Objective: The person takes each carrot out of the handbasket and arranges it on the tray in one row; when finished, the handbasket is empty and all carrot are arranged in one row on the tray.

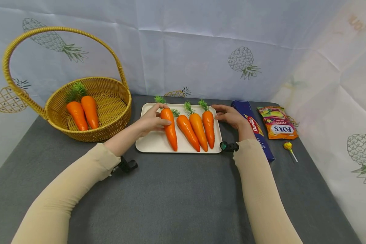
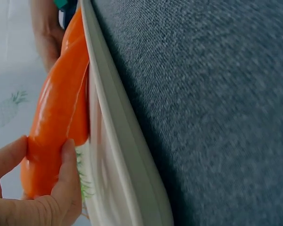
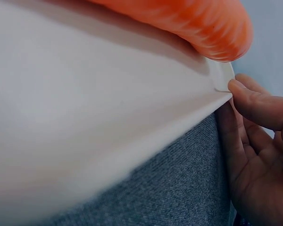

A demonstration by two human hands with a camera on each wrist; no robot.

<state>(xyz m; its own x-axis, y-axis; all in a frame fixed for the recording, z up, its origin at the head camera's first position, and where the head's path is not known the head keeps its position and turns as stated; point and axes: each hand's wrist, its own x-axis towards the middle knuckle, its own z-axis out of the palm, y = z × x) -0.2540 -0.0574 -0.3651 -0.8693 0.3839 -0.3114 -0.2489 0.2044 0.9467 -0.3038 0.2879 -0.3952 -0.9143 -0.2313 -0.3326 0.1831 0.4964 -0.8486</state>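
Orange, glossy skin could be inviting a slip as the left hand, fingers part-closed, is pinching a carrot over the tray, whose corner the right hand is likewise gripping.

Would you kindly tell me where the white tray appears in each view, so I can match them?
Head: the white tray is at the centre.
Left wrist: the white tray runs from the top, left of centre, down to the bottom edge.
Right wrist: the white tray fills much of the left and middle.
Shared landmark: the right hand, right of centre, upper left and at the right edge, respectively.
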